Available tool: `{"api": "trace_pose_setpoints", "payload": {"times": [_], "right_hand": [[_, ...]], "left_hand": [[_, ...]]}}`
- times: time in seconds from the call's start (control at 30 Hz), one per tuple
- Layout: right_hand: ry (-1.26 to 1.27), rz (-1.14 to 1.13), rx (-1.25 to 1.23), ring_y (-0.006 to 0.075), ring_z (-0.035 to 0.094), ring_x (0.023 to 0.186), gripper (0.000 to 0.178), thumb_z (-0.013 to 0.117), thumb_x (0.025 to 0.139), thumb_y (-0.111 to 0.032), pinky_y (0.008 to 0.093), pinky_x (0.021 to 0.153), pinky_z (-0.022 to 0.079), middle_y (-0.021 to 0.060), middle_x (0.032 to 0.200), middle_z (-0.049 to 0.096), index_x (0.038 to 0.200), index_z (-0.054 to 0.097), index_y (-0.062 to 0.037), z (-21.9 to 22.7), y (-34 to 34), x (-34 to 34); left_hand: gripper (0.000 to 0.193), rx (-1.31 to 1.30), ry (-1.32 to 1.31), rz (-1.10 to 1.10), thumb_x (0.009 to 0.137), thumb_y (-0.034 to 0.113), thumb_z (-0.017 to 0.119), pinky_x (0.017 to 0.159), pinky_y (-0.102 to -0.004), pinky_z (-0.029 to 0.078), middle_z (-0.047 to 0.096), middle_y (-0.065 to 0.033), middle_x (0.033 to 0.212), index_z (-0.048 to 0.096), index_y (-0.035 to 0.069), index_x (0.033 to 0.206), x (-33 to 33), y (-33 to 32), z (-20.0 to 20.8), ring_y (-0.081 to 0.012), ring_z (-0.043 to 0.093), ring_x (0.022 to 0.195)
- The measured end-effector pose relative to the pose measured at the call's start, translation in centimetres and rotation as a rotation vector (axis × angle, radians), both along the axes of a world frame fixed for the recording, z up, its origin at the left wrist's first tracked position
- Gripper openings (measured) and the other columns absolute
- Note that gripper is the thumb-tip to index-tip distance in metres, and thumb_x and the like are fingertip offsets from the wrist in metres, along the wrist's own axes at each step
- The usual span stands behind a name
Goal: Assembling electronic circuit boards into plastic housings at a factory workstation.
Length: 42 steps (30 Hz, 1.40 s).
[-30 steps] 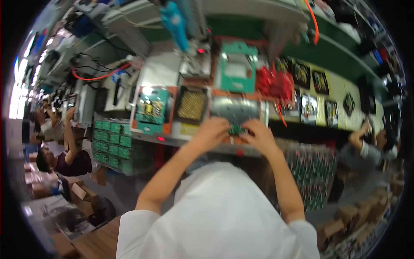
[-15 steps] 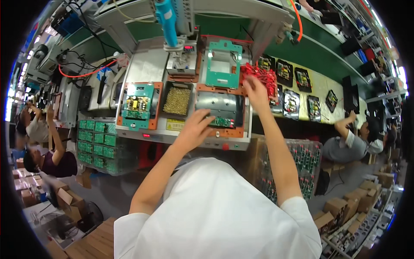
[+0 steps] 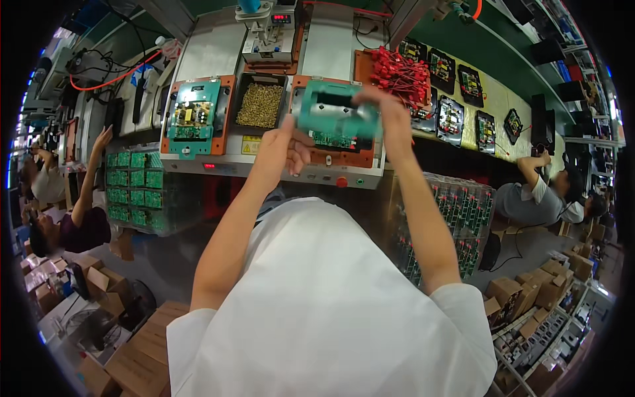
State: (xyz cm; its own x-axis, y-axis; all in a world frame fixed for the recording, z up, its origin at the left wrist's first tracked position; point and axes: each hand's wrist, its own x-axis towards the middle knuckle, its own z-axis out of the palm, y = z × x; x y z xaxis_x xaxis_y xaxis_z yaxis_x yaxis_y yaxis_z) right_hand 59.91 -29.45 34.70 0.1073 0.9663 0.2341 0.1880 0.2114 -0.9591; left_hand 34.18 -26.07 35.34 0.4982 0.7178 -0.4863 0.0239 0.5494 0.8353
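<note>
My right hand [image 3: 393, 122] grips the right side of a green frame-shaped plate [image 3: 337, 122], blurred by motion, above the orange-edged fixture [image 3: 347, 159]. Under the plate, at the fixture's near side, part of a small green circuit board [image 3: 327, 139] shows. My left hand [image 3: 281, 152] is at the fixture's near left corner, by the plate's left edge. Its thumb points up and its fingers are loosely curled and apart, with nothing visible in them. A second fixture at the left holds a green plate with a populated circuit board [image 3: 192, 116] in it.
Between the fixtures sits a dark tray of brass-coloured screws [image 3: 261, 104]. Red-ended wired parts [image 3: 400, 76] are heaped at the right, beside black housings with boards [image 3: 450, 118]. A red button [image 3: 341, 182] is on the front edge. Stacked board trays stand at both sides; co-workers sit beyond.
The green frame plate has been taken from behind the fixture and brought nearer, over it, by my right hand. My left hand has drawn back from the small board. The view has shifted.
</note>
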Motion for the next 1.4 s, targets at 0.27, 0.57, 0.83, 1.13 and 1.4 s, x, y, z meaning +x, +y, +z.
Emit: {"api": "trace_pose_setpoints", "payload": {"times": [0.27,0.57,0.83,1.13,1.4], "right_hand": [[-0.493,0.039,0.098,0.0279,0.062,0.101,0.021,0.069,0.083,-0.002,0.0377,0.094,0.047,0.0103,0.108,0.067,0.104,0.069,-0.0029,-1.1,-5.5,-3.7],[-0.803,0.226,0.192,0.0298,0.058,0.086,0.017,0.074,0.079,-0.015,0.0405,0.076,0.046,0.0079,0.089,0.059,0.090,0.064,-0.0068,-2.5,-3.9,-5.3],[-0.857,0.014,0.111,0.0338,0.059,0.087,0.016,0.072,0.083,-0.008,0.0410,0.078,0.045,0.0141,0.090,0.061,0.095,0.063,-0.0018,-1.9,-3.9,-2.0],[-0.259,-0.263,-0.166,0.0042,0.051,0.068,0.006,0.062,0.095,-0.006,0.0195,0.058,0.039,-0.0015,0.084,0.058,0.100,0.065,-0.0024,-3.1,-6.7,-2.6],[-0.567,0.215,-0.178,0.0319,0.065,0.084,0.012,0.068,0.086,-0.010,0.0388,0.074,0.053,0.0113,0.093,0.067,0.097,0.068,-0.0064,-0.8,-6.2,-16.5]], "left_hand": [[0.049,0.834,0.951,-0.385,0.088,0.047,0.068,0.052,-0.0434,0.047,0.060,-0.0194,0.063,0.067,0.002,0.066,-0.3,-1.6,-1.0,-0.0355,0.061,0.057],[0.044,0.985,0.990,-0.288,0.087,0.047,0.068,0.054,-0.0467,0.048,0.064,-0.0154,0.064,0.069,0.006,0.071,-0.2,-1.6,-3.0,-0.0350,0.063,0.062],[0.025,0.802,0.577,-0.020,0.088,0.029,0.069,0.063,-0.0404,0.050,0.067,-0.0153,0.077,0.069,0.004,0.084,-2.4,-2.4,-4.1,-0.0332,0.065,0.073],[0.025,0.952,1.023,0.672,0.086,0.010,0.065,0.089,-0.0420,0.050,0.066,-0.0203,0.111,0.065,0.000,0.109,-23.2,4.2,-17.1,-0.0359,0.063,0.102],[0.073,0.822,1.296,0.338,0.079,0.032,0.075,0.109,-0.0492,0.037,0.054,-0.0295,0.131,0.047,-0.004,0.136,-39.1,12.0,-28.4,-0.0439,0.049,0.125]]}}
